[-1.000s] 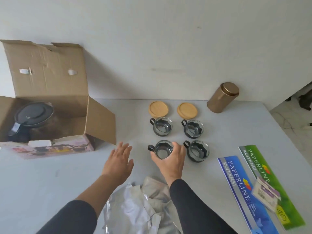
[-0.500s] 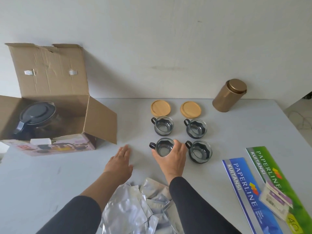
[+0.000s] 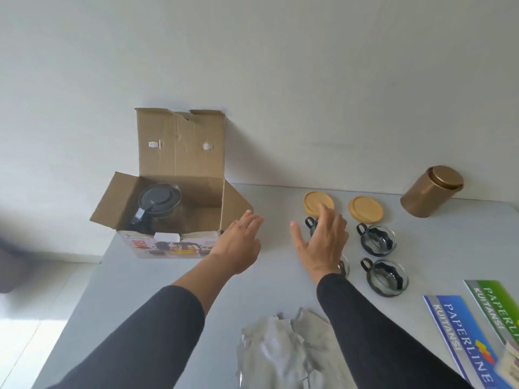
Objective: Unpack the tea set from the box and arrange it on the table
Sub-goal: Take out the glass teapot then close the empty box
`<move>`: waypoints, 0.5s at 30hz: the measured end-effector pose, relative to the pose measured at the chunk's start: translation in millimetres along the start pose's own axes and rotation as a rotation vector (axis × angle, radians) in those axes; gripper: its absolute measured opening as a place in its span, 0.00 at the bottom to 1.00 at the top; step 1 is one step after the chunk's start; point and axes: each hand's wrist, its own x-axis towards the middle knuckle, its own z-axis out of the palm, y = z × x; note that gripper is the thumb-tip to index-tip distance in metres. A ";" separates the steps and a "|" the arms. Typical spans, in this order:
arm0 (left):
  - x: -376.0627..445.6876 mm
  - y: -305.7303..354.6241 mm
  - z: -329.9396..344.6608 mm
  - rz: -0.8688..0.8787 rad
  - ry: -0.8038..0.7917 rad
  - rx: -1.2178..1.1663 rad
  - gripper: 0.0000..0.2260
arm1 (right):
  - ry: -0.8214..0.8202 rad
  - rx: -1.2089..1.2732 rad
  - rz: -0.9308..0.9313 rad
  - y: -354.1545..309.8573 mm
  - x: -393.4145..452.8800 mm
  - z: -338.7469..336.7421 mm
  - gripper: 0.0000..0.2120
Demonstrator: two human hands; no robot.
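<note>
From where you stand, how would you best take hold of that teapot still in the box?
By its black handle, coming down from above through the open top of the cardboard box. The teapot stands upright, lid up, its handle turned toward the box's near left corner, and the walls block any sideways approach.

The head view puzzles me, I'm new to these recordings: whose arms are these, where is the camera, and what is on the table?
There is no machine here. A person wears the camera on their head, so it looks forward and down along their own arms in dark sleeves. The left hand and the right hand are both open and hold nothing; they hang above the grey table, stretched toward the open cardboard box. In the box sits a glass teapot with a black lid. To the right stand four small glass cups in two rows, the two on the left partly hidden by the right hand, with two round wooden coasters behind them. Also there: a bronze tin, crumpled silver wrapping and two Paperline booklets.
</note>
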 end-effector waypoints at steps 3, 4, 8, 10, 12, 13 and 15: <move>-3.7 -38.2 -31.5 -0.024 0.119 0.021 0.24 | 0.019 0.061 -0.097 -56.3 4.1 16.5 0.30; -6.6 -54.6 -41.4 -0.040 0.143 0.033 0.23 | 0.018 0.074 -0.128 -76.3 2.7 23.8 0.27; -25.7 -133.3 -77.9 -0.188 0.176 0.073 0.23 | -0.050 0.128 -0.214 -160.1 -18.1 60.2 0.16; -34.7 -164.8 -89.9 -0.293 0.190 0.042 0.23 | -0.173 0.089 -0.189 -193.7 -29.9 73.9 0.14; -44.0 -200.7 -100.7 -0.344 0.157 0.015 0.20 | -0.344 -0.023 -0.107 -231.9 -43.1 93.1 0.16; -48.3 -213.4 -104.9 -0.336 0.123 0.015 0.19 | -0.412 -0.085 -0.060 -248.1 -48.6 101.7 0.18; -53.9 -227.9 -110.6 -0.304 0.064 -0.001 0.17 | -0.489 -0.171 0.023 -273.8 -57.4 116.2 0.22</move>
